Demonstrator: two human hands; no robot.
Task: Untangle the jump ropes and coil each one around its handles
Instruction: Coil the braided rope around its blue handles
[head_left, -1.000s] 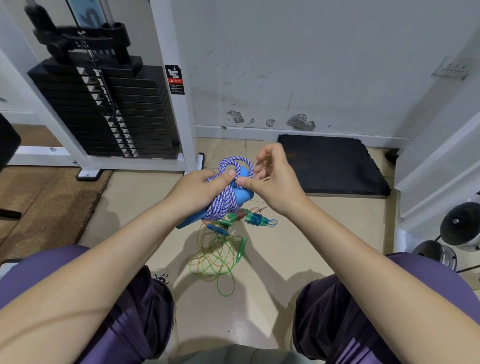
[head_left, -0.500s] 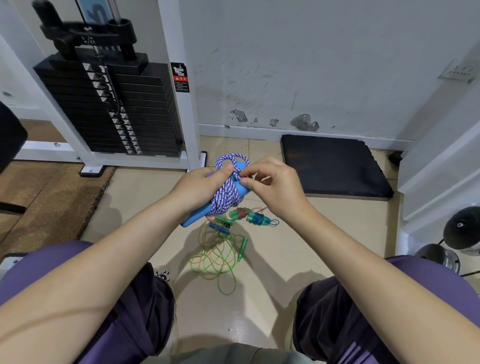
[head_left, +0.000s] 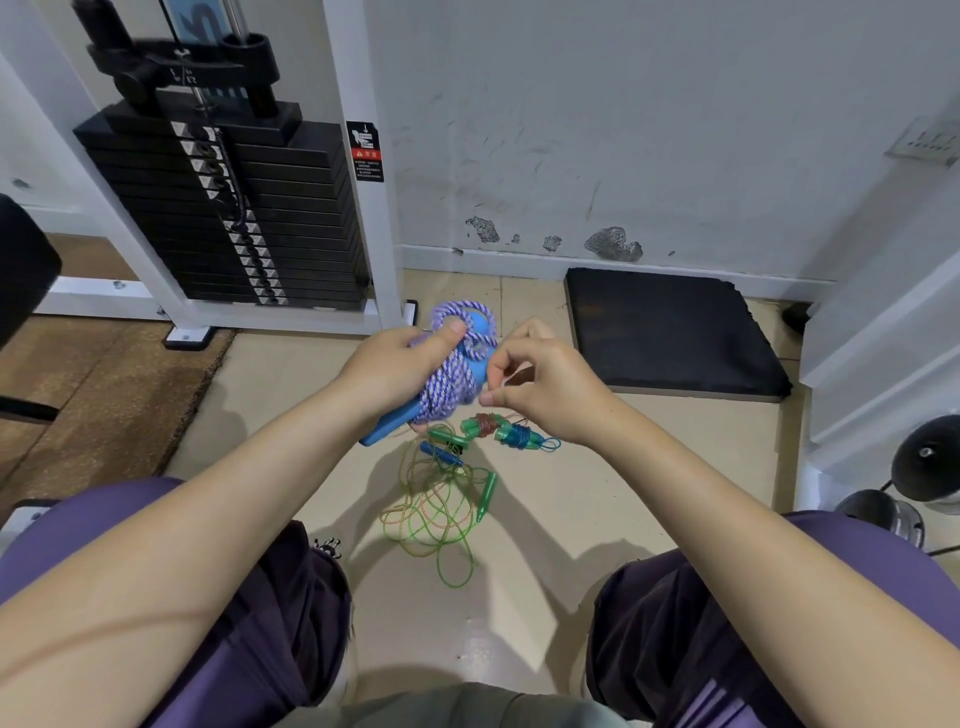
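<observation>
The right hand (head_left: 545, 384) has slid lower beside the blue handles (head_left: 415, 410), its fingers curled together, seemingly pinching the purple-white rope (head_left: 449, 382). The left hand (head_left: 400, 369) clamps that coiled bundle above the floor (head_left: 597, 493). Red warning label (head_left: 365, 150), unreadable.

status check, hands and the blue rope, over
Left hand grips coiled blue rope on its handles. Right hand pinches at its loop end. Green rope tangled on floor below.

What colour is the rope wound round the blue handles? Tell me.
Purple and white twisted rope, seen in the head view.
</observation>
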